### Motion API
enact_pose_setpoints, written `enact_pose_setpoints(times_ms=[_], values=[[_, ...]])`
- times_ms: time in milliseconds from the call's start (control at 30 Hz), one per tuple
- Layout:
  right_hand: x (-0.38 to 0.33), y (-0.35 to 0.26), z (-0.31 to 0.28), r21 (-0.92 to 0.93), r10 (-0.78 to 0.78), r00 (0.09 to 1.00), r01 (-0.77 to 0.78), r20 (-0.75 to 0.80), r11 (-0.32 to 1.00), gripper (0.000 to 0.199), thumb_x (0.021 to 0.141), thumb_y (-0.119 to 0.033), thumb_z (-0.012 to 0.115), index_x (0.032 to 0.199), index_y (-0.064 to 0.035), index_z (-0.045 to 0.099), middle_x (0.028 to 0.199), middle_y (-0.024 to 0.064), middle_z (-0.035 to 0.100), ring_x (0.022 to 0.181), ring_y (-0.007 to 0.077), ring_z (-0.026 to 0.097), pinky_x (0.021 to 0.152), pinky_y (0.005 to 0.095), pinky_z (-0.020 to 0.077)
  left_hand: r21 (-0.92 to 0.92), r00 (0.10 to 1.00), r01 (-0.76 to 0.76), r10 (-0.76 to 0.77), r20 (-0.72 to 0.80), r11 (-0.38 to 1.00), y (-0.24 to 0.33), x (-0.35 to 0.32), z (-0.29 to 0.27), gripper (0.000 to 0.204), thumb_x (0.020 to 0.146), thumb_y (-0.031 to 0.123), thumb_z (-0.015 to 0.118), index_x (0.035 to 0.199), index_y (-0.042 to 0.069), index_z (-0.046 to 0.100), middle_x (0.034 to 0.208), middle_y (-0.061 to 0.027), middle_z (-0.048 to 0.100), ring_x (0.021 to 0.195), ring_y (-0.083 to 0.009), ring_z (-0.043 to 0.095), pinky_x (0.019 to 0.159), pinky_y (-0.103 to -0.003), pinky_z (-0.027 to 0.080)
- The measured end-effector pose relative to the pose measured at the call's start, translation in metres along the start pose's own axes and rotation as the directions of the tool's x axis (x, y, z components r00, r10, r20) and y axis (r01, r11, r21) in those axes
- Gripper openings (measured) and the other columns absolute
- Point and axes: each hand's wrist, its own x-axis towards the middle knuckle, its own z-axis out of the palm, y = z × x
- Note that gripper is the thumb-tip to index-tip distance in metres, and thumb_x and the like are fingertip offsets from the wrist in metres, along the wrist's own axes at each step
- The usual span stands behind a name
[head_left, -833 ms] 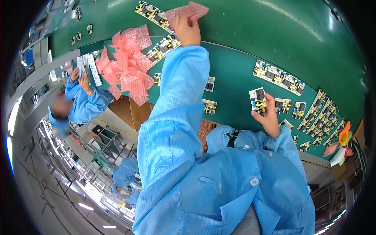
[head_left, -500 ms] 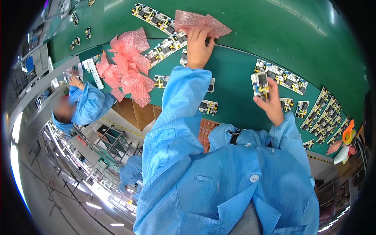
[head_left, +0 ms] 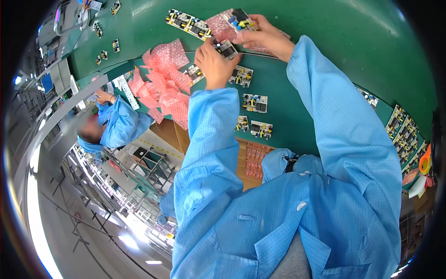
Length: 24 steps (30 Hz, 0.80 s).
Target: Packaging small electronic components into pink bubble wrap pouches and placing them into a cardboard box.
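Observation:
In the head view, my right hand (head_left: 268, 38) grips a small circuit board (head_left: 239, 20) by its edge, tilted above a sheet of pink bubble wrap (head_left: 218, 27). Just nearer and to the left, my left hand (head_left: 214, 64) is closed on another circuit board (head_left: 227, 49) with dark parts. Its fingertips are partly hidden behind that board. Left of the bubble wrap lies a row of circuit boards (head_left: 188, 23). Several single boards, among them one board (head_left: 255, 103), lie on the green table (head_left: 290, 116) nearer to me.
A heap of pink bubble wrap pieces (head_left: 162, 76) lies left of my left hand. Rows of boards (head_left: 406, 135) and orange-handled scissors (head_left: 424, 162) sit at the far right. At the left, a co-worker in a blue coat (head_left: 124, 123) works at the table. Below its edge stands a carton (head_left: 251, 162).
My right hand has swung left and away from me, bringing its board over the bubble wrap. My left hand has come off the bubble wrap, drawn back slightly, and now grips a board.

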Motion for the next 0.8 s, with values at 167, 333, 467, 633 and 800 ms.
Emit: enact_pose_setpoints(times_ms=[167,333,467,633,800], values=[[0.032,0.005,0.009,0.229,0.058,0.998,-0.058,0.005,0.972,0.074,0.086,-0.031,0.072,0.136,0.0000,0.028,0.123,0.0111,0.054,0.121,0.0210,0.057,0.098,0.0288,0.0477,-0.006,1.000,-0.005,0.005,0.003,1.000,0.001,0.003,0.007,0.091,0.054,0.033,0.087,0.126,0.001,0.041,0.119,-0.0189,0.051,0.118,-0.0377,0.041,0.102,-0.050,0.028],[0.029,0.026,0.004,0.529,0.002,1.000,-0.009,0.013,0.849,0.052,0.089,-0.020,0.069,0.126,0.0017,0.039,0.122,0.0106,0.053,0.125,0.0238,0.054,0.113,0.0329,0.0399,0.040,0.998,-0.025,0.027,-0.050,0.999,-0.001,0.000,0.014,0.084,0.054,0.036,0.083,0.121,0.002,0.045,0.115,-0.0181,0.052,0.112,-0.0367,0.045,0.100,-0.049,0.030],[0.023,0.040,0.002,0.617,-0.084,0.996,0.050,0.026,0.786,0.033,0.092,-0.015,0.065,0.116,-0.0014,0.048,0.123,0.0108,0.054,0.127,0.0252,0.052,0.114,0.0358,0.0391,0.026,0.992,-0.107,0.108,-0.064,0.994,-0.005,-0.002,0.008,0.079,0.053,0.036,0.082,0.117,0.003,0.048,0.108,-0.0163,0.052,0.106,-0.0347,0.047,0.097,-0.047,0.033],[0.015,0.042,0.002,0.764,-0.167,0.986,0.120,-0.016,0.634,0.025,0.092,-0.012,0.064,0.112,-0.0047,0.051,0.123,0.0112,0.055,0.129,0.0266,0.051,0.115,0.0396,0.0377,-0.025,0.988,-0.150,0.149,-0.038,0.988,-0.012,-0.005,-0.004,0.076,0.055,0.039,0.082,0.115,0.004,0.050,0.103,-0.0144,0.050,0.103,-0.0342,0.047,0.095,-0.047,0.033],[0.000,0.043,0.016,0.589,-0.174,0.959,0.274,-0.222,0.761,0.038,0.092,-0.008,0.062,0.123,-0.0029,0.042,0.130,0.0168,0.053,0.130,0.0281,0.050,0.115,0.0396,0.0361,-0.165,0.967,-0.252,0.244,-0.068,0.953,-0.015,-0.011,-0.018,0.065,0.058,0.033,0.085,0.109,0.005,0.055,0.105,-0.0134,0.051,0.102,-0.0334,0.049,0.090,-0.045,0.039]])
